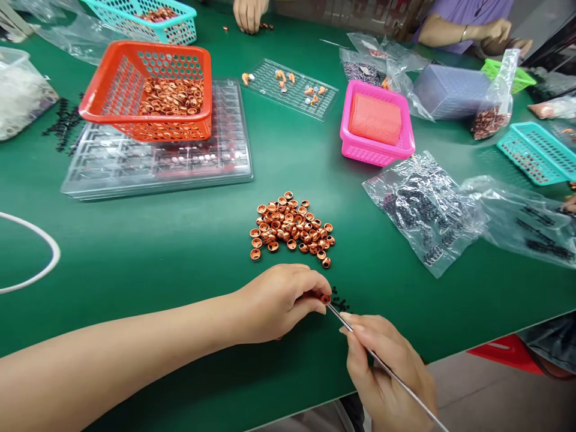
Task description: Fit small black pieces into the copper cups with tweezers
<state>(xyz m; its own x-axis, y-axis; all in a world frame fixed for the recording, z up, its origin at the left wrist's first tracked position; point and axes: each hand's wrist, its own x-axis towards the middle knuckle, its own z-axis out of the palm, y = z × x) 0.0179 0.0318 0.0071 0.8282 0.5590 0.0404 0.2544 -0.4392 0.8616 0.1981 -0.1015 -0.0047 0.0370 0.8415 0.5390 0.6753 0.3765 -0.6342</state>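
Note:
Between the thumb and forefinger of my left hand point(281, 300) is a small copper-coloured cup point(325, 298). My right hand point(389, 372) grips a thin metal rod point(396, 377) like a pen, its tip at or against that cup; I cannot tell if it goes inside. Just beyond my fingertips lie several tiny black pieces point(341, 302). A loose pile of copper-coloured cups point(290, 227), each with a dark hole, spreads over the green table point(180, 246) ahead of my left hand.
An orange basket point(103, 99) of copper-coloured parts sits on stacked clear trays point(157, 174). A pink basket point(375, 157) holds a pinkish-red block. Plastic bags of black parts point(423, 210) lie to the right. Co-workers' hands point(249, 13) show across the table. A white cable loop point(51, 252) is at left.

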